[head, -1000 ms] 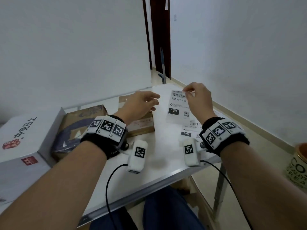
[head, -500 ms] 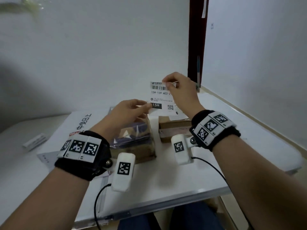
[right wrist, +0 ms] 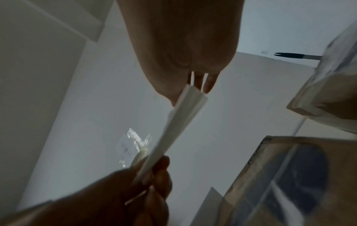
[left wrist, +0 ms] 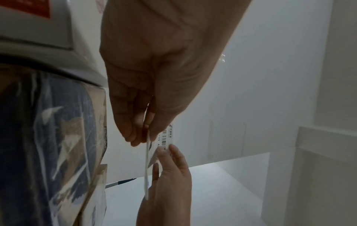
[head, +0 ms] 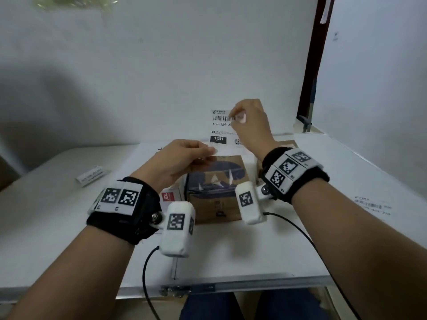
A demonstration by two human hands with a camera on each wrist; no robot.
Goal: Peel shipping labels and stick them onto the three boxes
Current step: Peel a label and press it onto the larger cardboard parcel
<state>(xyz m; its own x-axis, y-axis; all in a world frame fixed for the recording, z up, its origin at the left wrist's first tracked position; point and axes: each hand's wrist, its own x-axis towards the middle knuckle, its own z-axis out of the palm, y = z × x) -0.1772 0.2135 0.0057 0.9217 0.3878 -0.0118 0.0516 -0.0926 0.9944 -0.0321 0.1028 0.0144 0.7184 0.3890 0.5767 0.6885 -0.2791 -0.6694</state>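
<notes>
Right hand (head: 250, 125) pinches the top edge of a label (head: 220, 129) while the left hand (head: 178, 161) pinches its lower corner, the sheet held taut in the air above a brown box (head: 217, 181) on the table (head: 254, 250). A pull too quick could likely tear the thin paper or let the sticky face fold onto itself. The label is white, printed with a barcode, "15H" and a small QR square, its facing seemingly parting from the backing.

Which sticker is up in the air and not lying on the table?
The shipping label marked 15H, pinched by the left hand and right hand. The other label lies flat on the table.
</notes>
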